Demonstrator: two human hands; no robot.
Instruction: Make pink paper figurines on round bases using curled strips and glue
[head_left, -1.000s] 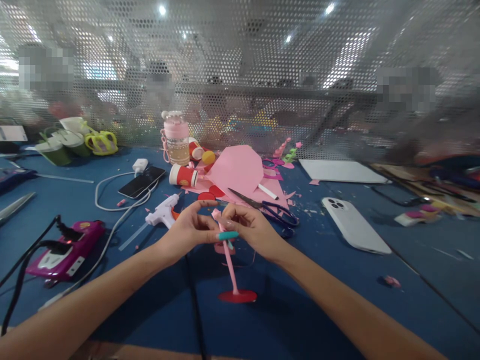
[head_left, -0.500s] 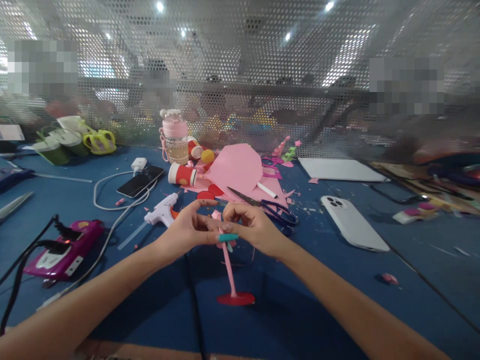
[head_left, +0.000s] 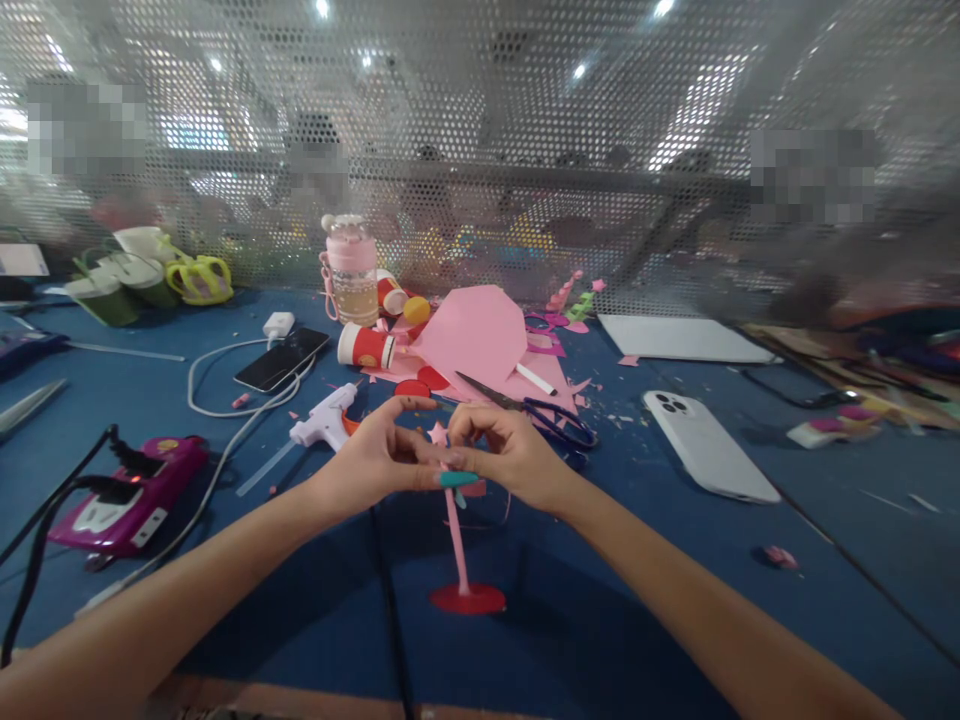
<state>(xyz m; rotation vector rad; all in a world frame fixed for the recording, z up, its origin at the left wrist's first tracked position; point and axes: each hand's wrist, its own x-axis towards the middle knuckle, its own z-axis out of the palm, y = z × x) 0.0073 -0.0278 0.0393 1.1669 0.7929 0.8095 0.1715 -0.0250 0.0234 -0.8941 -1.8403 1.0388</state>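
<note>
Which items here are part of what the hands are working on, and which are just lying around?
In hand:
left hand and right hand pinching the top of the pink stem
pink star at its top
red base on the table

Lying about:
scissors
glue gun
white phone
black phone
pink paper
bottle

Both bare forearms reach in from the near edge of the table, one from each lower corner of the view, and converge toward the middle. The left hand [head_left: 375, 460] is raised above the table, palm turned inward, thumb arched over the top and fingertips pinched together. The right hand [head_left: 510, 455] faces it, knuckles up, fingers curled and pinched. The fingertips of the two hands meet, touching one another.
</note>
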